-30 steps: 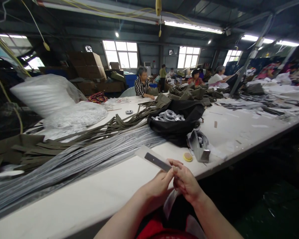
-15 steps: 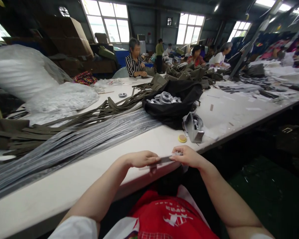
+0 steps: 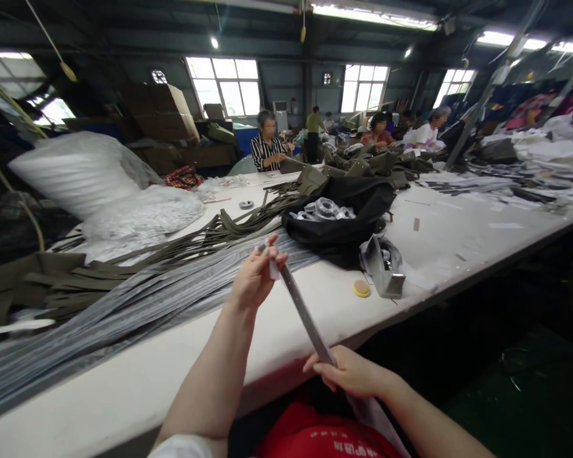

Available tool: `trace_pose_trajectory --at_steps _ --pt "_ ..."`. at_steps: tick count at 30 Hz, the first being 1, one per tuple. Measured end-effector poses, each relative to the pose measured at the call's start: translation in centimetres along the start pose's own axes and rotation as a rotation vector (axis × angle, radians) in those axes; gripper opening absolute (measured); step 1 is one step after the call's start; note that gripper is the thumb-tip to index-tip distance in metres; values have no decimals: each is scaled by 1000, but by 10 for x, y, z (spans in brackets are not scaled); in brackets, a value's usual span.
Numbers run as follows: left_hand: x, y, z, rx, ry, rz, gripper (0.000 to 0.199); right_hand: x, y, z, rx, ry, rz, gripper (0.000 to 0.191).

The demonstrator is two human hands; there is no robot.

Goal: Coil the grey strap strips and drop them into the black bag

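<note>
A narrow grey strip [image 3: 305,313] is stretched at a slant between my hands over the table's front edge. My left hand [image 3: 258,270] grips its upper end, with a bit of white material under the fingers. Lower and to the right, my right hand [image 3: 346,371] pinches the strip between thumb and fingers near my red apron. Behind my left hand lies a long bundle of grey plastic-wrapped strips [image 3: 172,280]. Beyond it are loose olive strips [image 3: 210,232]. A black cloth bag [image 3: 339,235] holds several wrapped rolls [image 3: 323,208].
On the white table [image 3: 424,254] stand a grey tape dispenser [image 3: 386,270] and a yellow round tin [image 3: 361,288]. Plastic bags [image 3: 90,175] are piled at the left. Across the table, a person in a striped shirt [image 3: 267,151] works; other people sit further back.
My left hand has risen forward over the table, and my right hand has dropped toward my body. More of the grey strip now shows between them. The camera view has tilted up.
</note>
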State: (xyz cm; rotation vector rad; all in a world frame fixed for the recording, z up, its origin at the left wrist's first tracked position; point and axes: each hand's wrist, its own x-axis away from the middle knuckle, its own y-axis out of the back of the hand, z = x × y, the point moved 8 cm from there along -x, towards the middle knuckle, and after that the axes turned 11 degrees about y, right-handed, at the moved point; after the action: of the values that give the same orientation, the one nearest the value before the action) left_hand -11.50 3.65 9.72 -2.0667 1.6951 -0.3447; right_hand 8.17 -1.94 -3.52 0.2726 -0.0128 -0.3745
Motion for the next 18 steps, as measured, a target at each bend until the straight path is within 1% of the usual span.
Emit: trace_pose_trajectory --at_steps 1,2,3,4,5,6,7,8,9,10,11,12,13,14,15,16,17,18 --pt "-2 -2 3 -199 -76 -36 26 3 -3 13 -67 37 13 36" --pt "-1 -7 10 -423 -134 -44 27 7 3 26 -134 78 -6 39" --pt "3 -15 20 -647 -171 -11 25 11 16 38 -196 122 -61 41" --pt "9 -27 33 -848 -186 68 22 16 36 47 -251 165 -157 44" --pt "19 -39 47 -1002 -183 181 20 20 61 51 -296 201 -281 45" --pt "30 -49 60 -1095 -164 300 20 25 87 51 -329 215 -412 46" --pt "43 -58 71 -1133 -126 400 22 29 110 45 -350 195 -520 47" --pt "53 -64 80 -1128 -65 463 26 30 128 36 -350 148 -592 49" --pt "61 -67 87 -1090 22 483 32 30 142 26 -316 90 -632 48" --pt "65 -68 93 -1017 128 466 39 27 151 18 -248 41 -647 45" --pt "68 -67 98 -911 245 430 47 23 155 13 -162 20 -645 39" --pt "69 -67 103 -774 364 393 54 18 153 12 -83 35 -625 34" --pt "70 -69 108 -614 473 364 59 12 144 15 -30 80 -587 36" --pt "71 -72 110 -443 555 346 62 7 130 20 -14 133 -533 46" --pt "71 -77 110 -284 608 343 62 2 109 26 -37 178 -451 53" --pt "71 -82 106 -157 628 337 59 -2 85 31 -85 198 -353 49" --pt "69 -85 101 -76 616 311 56 -4 65 34 -119 188 -316 39" --pt "66 -84 93 -48 571 273 52 -5 48 36 -138 165 -286 30"
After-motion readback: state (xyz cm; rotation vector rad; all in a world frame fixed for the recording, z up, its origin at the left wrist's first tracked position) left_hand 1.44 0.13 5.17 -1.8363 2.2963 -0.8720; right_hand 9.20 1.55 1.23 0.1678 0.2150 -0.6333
